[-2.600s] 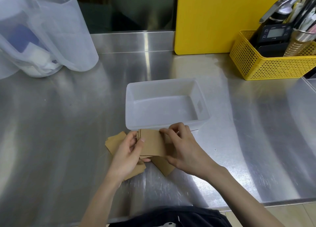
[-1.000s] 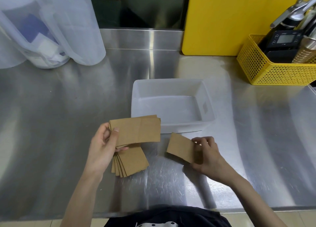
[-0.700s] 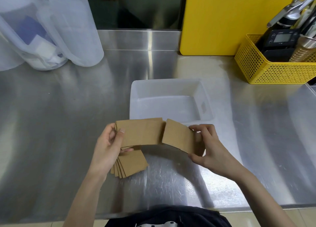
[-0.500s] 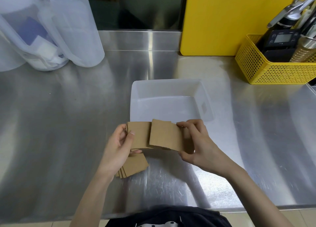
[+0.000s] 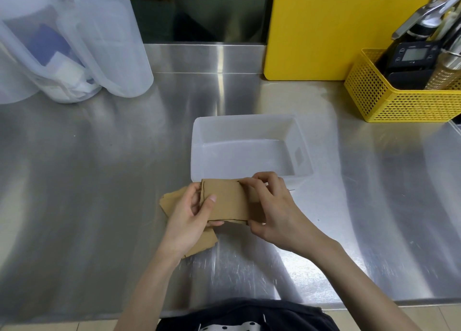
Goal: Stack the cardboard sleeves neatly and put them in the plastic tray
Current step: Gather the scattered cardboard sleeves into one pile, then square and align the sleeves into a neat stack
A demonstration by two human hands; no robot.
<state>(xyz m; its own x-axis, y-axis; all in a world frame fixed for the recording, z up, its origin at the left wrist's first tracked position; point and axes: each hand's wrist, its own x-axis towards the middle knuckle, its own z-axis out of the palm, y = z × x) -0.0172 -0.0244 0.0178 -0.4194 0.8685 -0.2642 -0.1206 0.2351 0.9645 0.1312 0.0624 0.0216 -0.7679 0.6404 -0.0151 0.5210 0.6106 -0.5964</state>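
A small stack of brown cardboard sleeves (image 5: 225, 200) is held flat between both hands just in front of the plastic tray (image 5: 197, 141). My left hand (image 5: 189, 216) grips its left edge, thumb on top. My right hand (image 5: 272, 206) pinches its right edge, covering that end. More loose sleeves (image 5: 169, 201) lie on the steel counter under my left hand, partly hidden. The translucent white tray holds nothing.
Translucent plastic pitchers (image 5: 74, 39) stand at the back left. A yellow board (image 5: 324, 24) leans at the back wall. A yellow basket (image 5: 399, 104) with a scale and tools sits at the back right. The counter's front edge (image 5: 374, 303) is near my body.
My right hand brought a single sleeve from the counter leftward onto the stack in my left hand. Both hands now hold the stack together near the tray's front wall.
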